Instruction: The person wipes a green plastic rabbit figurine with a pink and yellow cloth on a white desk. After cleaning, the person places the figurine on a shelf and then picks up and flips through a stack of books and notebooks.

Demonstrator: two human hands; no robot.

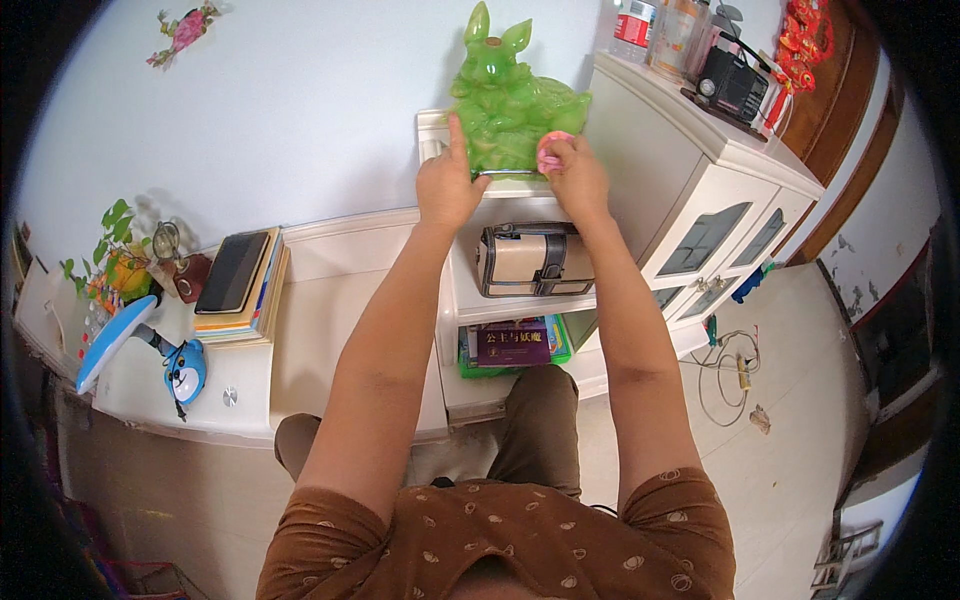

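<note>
A glossy green rabbit figurine (504,105) stands upright on the top shelf of a white shelf unit (517,187), against the wall. My left hand (450,180) is at its lower left, index finger pointing up along its side and thumb near the base; it steadies or touches the figurine. In my right hand (581,180) is a bunched pink cloth (553,152), pressed by the fingers at the figurine's lower right. Below the hands, a beige handbag with dark trim (525,262) lies on the middle shelf, partly behind my right forearm.
A white cabinet (675,165) at right bears a black radio (731,82) and bottles. Books (514,343) lie on the lowest shelf. At left are stacked books (240,285), a blue lamp (116,341) and a plant (116,225). A cable (724,397) lies on the floor.
</note>
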